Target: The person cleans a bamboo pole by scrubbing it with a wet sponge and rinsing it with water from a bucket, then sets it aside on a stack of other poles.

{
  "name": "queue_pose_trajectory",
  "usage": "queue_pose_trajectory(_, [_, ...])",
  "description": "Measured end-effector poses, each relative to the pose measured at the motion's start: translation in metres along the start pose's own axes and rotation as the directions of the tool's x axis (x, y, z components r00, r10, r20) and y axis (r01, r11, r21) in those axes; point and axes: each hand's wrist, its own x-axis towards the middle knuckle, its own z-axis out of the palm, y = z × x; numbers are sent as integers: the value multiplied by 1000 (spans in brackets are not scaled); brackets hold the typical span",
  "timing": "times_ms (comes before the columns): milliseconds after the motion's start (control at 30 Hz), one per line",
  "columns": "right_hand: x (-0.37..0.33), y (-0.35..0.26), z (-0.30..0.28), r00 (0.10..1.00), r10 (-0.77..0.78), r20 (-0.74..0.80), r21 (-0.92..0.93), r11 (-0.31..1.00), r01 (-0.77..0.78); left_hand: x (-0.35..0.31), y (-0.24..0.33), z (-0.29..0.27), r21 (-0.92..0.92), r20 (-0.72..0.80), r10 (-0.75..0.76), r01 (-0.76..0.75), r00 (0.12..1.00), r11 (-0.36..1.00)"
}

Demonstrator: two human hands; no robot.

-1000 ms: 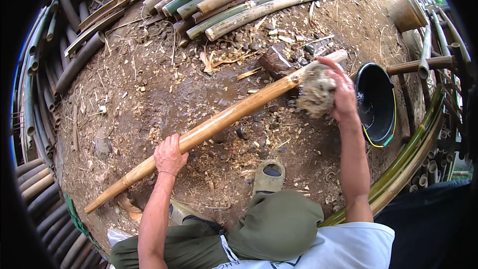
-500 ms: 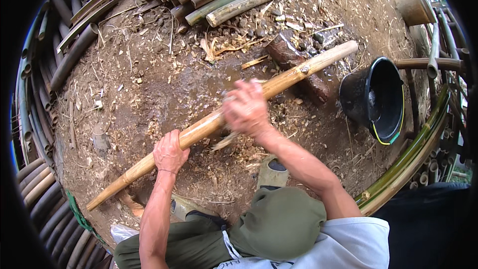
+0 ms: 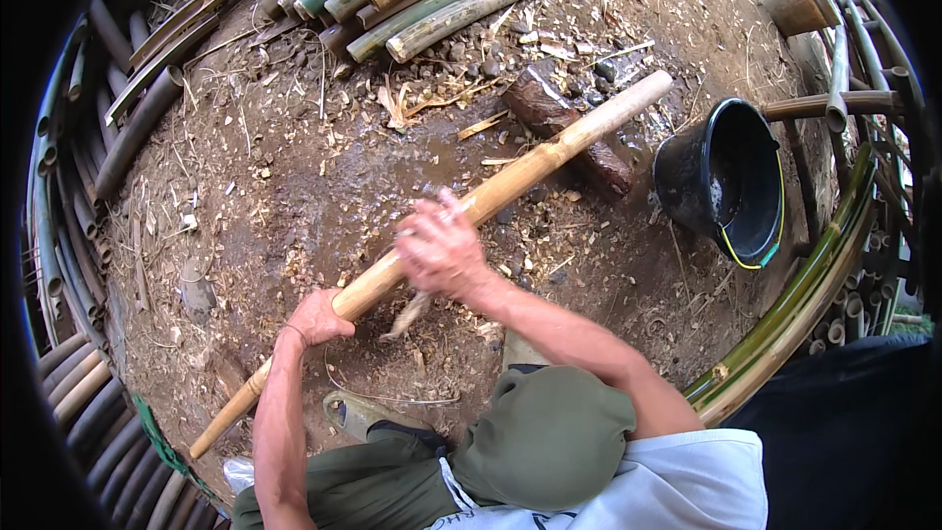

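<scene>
1. Well to the left of my left hand lay a stack of dark, grey-brown, round bamboo poles [image 3: 98,415].
2. My left hand [image 3: 319,317] was wrapped round the lower part of a long, straight, yellow-tan bamboo pole [image 3: 520,180], which slanted from below that hand up past my right one.
3. Nearer to my body, between the two hands, was a dull olive rubber clog [image 3: 365,416].
4. My right hand [image 3: 440,247] was bent over the pole just beyond my left, clasping a shaggy, pale grey-brown fibrous wad [image 3: 409,314] against it; only a tail of the wad showed below the palm, and blur hid the finer shape of this grip.
5. Farther out than my right hand, the pole crossed above a wet, reddish-brown wooden log [image 3: 549,110]; whether they touched I could not tell.
6. Well to the right of my right hand was a black, round-mouthed bucket [image 3: 684,180].
7. Rightmost from that hand lay long, glossy green bamboo lengths [image 3: 785,314].
</scene>
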Motion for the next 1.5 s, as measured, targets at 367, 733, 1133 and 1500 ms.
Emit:
queue_pose_trajectory(367, [7, 40, -19, 986, 151, -73, -109, 981, -159, -14, 51, 4, 367, -269, 95, 11, 959, 930])
queue_pose_trajectory(733, [-9, 204, -109, 943, 246, -225, -314, 898, -310, 19, 84, 54, 335, -531, 218, -34, 819, 942])
queue_pose_trajectory(1133, [-14, -27, 17, 1000, -3, 15, 109, 994, 1, -66, -81, -3, 607, -120, -334, 335, 935, 721])
queue_pose_trajectory(1500, [9, 244, -134, 831, 544, -117, -197, 807, -556, -49, -71, -10, 685, -33, -495, 381, 868, 621])
